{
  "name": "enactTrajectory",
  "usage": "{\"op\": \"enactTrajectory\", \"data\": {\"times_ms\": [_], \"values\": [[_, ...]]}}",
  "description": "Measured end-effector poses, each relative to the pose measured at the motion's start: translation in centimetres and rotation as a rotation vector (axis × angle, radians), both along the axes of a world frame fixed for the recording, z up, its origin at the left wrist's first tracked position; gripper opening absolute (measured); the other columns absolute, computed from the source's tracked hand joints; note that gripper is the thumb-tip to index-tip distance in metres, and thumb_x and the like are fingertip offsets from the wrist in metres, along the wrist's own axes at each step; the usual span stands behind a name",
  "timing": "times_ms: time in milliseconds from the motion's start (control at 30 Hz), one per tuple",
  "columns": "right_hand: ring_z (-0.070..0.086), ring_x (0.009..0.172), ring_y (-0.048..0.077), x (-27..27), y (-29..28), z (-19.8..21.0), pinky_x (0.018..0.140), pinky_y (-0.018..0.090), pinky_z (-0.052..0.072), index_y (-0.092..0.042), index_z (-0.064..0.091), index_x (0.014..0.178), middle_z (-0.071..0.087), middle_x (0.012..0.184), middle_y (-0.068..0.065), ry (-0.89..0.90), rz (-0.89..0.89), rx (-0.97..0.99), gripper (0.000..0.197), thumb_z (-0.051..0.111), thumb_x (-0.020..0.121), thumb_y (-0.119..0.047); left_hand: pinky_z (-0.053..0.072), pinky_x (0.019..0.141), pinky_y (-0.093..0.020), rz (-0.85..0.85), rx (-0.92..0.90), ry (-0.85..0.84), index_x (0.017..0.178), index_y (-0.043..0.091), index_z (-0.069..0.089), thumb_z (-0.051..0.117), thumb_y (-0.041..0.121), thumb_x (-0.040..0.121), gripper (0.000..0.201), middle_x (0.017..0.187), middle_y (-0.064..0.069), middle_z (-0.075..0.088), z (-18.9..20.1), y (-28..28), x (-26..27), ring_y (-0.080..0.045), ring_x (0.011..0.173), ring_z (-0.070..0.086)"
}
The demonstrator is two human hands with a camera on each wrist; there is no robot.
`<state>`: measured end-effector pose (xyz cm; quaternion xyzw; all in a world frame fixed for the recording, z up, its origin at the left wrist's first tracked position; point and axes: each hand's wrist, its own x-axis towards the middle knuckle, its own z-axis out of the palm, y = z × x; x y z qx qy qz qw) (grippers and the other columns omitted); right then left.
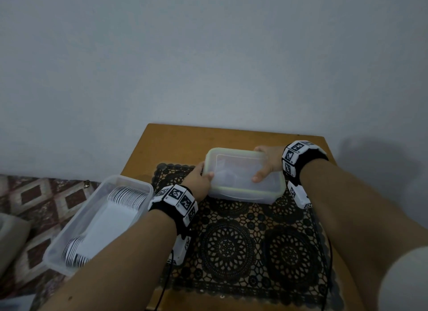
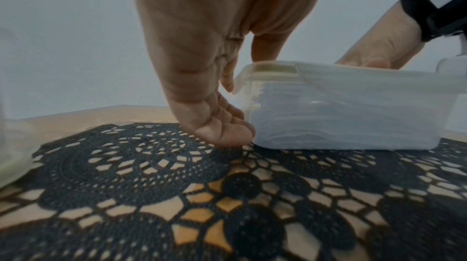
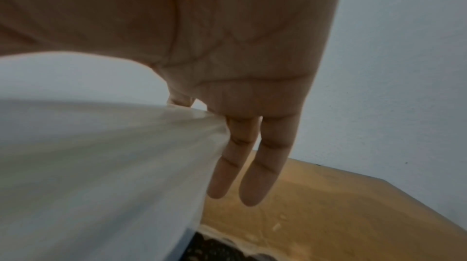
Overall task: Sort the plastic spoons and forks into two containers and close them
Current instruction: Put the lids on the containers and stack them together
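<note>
Lidded container: blurred, fills left of right wrist frame, contents unreadable. Open tub: near corner hidden behind left forearm. Lace mat: cut off at bottom edge.

Before you: one wooden worktop, orange-brown, its far edge against a pale wall. On it lies one black lace mat of round openwork motifs, covering most of the near surface; bare wood shows at the far side. On the mat stands one clear lidded container with a greenish rim. To your left, an open clear container sits on patterned fabric.
</note>
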<state>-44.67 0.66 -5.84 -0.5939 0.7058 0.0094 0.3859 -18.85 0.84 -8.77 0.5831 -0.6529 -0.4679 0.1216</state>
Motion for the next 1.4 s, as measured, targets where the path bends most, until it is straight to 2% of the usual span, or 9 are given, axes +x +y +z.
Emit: {"op": "enactTrajectory", "data": {"times_ms": [200, 400, 567, 667, 767, 967, 1133, 1233, 1400], "values": [[0.056, 0.115, 0.022, 0.2, 0.7, -0.1, 0.101, 0.045, 0.047, -0.024, 0.035, 0.142, 0.056, 0.129, 0.0, 0.009, -0.028, -0.003, 0.125, 0.09, 0.037, -0.064, 0.049, 0.084, -0.038, 0.005, -0.026, -0.001, 0.15, 0.026, 0.027, 0.038, 0.03, 0.103, 0.048, 0.139, -0.01, 0.05, -0.5, 0.0, -0.1, -0.033, 0.115, 0.054], [0.024, 0.142, 0.039, 1.8, 3.3, 0.3, 0.11, 0.057, 0.031, -0.038, 0.011, 0.153, 0.014, 0.159, 0.011, 0.35, -0.13, -0.146, 0.121, 0.077, 0.058, -0.07, 0.044, 0.092, -0.036, 0.029, -0.074, -0.081, 0.147, 0.022, 0.038, 0.043, 0.032, 0.102, 0.046, 0.14, -0.008, 0.052, 0.4, 0.5, -0.1, -0.031, 0.121, 0.053], [0.032, 0.137, 0.028, 5.1, 6.8, 0.3, 0.109, 0.052, 0.029, -0.041, 0.037, 0.143, 0.03, 0.154, -0.001, 0.488, -0.013, -0.284, 0.055, 0.052, 0.092, -0.055, 0.042, 0.1, -0.04, 0.063, -0.274, -0.256, 0.14, 0.02, 0.044, 0.059, 0.044, 0.092, 0.055, 0.143, -0.013, 0.04, 1.5, 2.3, 1.8, -0.03, 0.126, 0.047], [0.032, 0.138, 0.029, 6.8, 8.5, -0.3, 0.112, 0.054, 0.027, -0.029, 0.031, 0.147, 0.027, 0.155, 0.002, 0.511, -0.035, -0.252, 0.05, 0.035, 0.1, -0.043, 0.039, 0.106, -0.042, 0.129, -0.372, -0.268, 0.139, 0.02, 0.044, 0.059, 0.047, 0.09, 0.059, 0.142, -0.012, 0.043, 2.6, 3.3, 4.7, -0.029, 0.129, 0.042], [0.041, 0.128, 0.029, 9.8, 8.8, 0.0, 0.107, 0.049, 0.032, -0.021, 0.049, 0.134, 0.045, 0.141, 0.006, 0.572, 0.009, -0.397, 0.047, 0.036, 0.097, -0.047, 0.037, 0.106, -0.044, 0.17, -0.418, -0.329, 0.141, 0.021, 0.04, 0.06, 0.053, 0.087, 0.065, 0.141, -0.014, 0.043, 3.6, 4.3, 9.0, -0.032, 0.131, 0.037], [0.053, 0.118, 0.024, 20.7, 7.5, -0.1, 0.098, 0.04, 0.046, -0.026, 0.048, 0.137, 0.049, 0.135, 0.004, 0.112, 0.341, -0.432, 0.044, 0.047, 0.097, -0.045, 0.035, 0.107, -0.052, 0.137, -0.315, -0.688, 0.146, 0.024, 0.025, 0.064, 0.081, 0.06, 0.11, 0.143, -0.016, 0.035, 3.9, 7.1, 18.9, -0.037, 0.133, 0.033], [0.038, 0.137, 0.029, 27.6, 6.6, -1.8, 0.106, 0.039, 0.037, -0.021, 0.011, 0.156, 0.025, 0.158, 0.01, -0.084, 0.187, -0.366, 0.067, 0.045, 0.1, -0.038, 0.037, 0.109, -0.051, 0.109, -0.1, -0.719, 0.151, 0.014, 0.005, 0.062, 0.095, 0.029, 0.157, 0.154, -0.016, 0.028, 2.2, 9.3, 23.4, -0.036, 0.137, 0.035], [0.053, 0.123, 0.029, 28.8, 5.8, -2.0, 0.095, 0.038, 0.048, -0.018, 0.004, 0.156, 0.041, 0.149, 0.012, -0.118, 0.098, -0.273, 0.073, 0.046, 0.1, -0.037, 0.033, 0.112, -0.049, 0.112, -0.104, -0.767, 0.152, 0.008, 0.002, 0.059, 0.097, 0.027, 0.164, 0.154, -0.016, 0.025, 1.4, 9.8, 24.2, -0.034, 0.139, 0.031], [0.053, 0.122, 0.03, 28.4, 4.8, -1.8, 0.1, 0.042, 0.047, -0.009, 0.034, 0.147, 0.048, 0.143, 0.011, -0.131, 0.107, -0.264, 0.066, 0.06, 0.093, -0.037, 0.038, 0.106, -0.053, 0.138, -0.169, -0.628, 0.148, 0.012, 0.01, 0.068, 0.081, 0.024, 0.153, 0.141, -0.015, 0.029, 1.4, 9.7, 25.0, -0.038, 0.13, 0.034]]}}
